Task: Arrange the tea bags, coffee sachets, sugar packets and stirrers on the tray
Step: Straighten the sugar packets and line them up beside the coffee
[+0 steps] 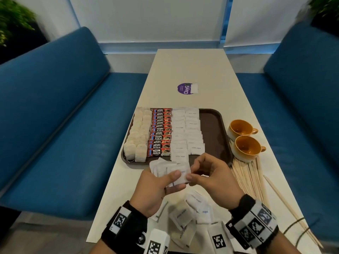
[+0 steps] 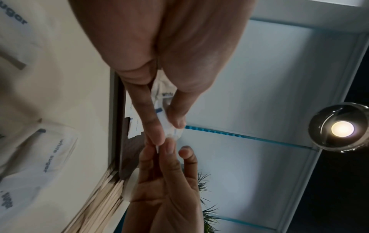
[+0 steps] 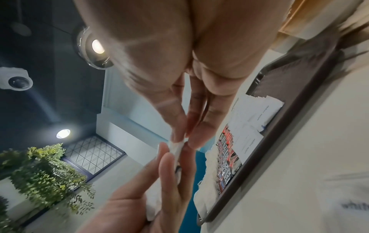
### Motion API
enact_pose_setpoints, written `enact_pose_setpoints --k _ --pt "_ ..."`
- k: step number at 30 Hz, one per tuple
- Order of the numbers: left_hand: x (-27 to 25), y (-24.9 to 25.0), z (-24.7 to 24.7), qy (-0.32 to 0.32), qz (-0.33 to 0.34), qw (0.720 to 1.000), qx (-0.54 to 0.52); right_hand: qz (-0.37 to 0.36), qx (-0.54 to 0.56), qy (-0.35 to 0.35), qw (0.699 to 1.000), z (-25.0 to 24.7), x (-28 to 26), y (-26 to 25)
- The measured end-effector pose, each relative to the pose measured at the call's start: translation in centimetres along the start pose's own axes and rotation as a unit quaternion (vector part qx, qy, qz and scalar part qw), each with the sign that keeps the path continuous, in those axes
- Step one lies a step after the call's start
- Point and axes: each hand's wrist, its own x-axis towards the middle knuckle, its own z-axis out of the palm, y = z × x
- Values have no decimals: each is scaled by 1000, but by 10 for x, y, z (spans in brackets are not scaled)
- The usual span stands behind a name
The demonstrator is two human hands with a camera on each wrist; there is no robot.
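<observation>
One brown tray [image 1: 220, 125] is seen on the table [image 1: 192, 70], beside two orange cups [image 1: 242, 128]. Tea bags [image 1: 136, 140] are laid in two columns, coffee sachets [image 1: 160, 132] in one column of about twelve, and sugar packets [image 1: 187, 132] in two columns; exact counts of the overlapping bags and packets cannot be told. A fan of several more sugar packets is held between two hands [image 1: 183, 182], and a loose heap of at least five lies nearer. Dozens of wooden stirrers [image 1: 249, 178] are piled at the right.
</observation>
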Motion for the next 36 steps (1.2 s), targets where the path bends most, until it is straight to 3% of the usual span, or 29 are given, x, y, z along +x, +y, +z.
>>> enact_pose_setpoints --k 4,13,36 --pt "-2 -5 1 23 1 999 28 2 3 15 1000 2 -6 1" --pt "2 -15 -14 62 24 998 -23 35 32 56 997 2 -11 11" --pt "21 -18 -13 26 30 997 73 4 1 39 999 -14 -8 10"
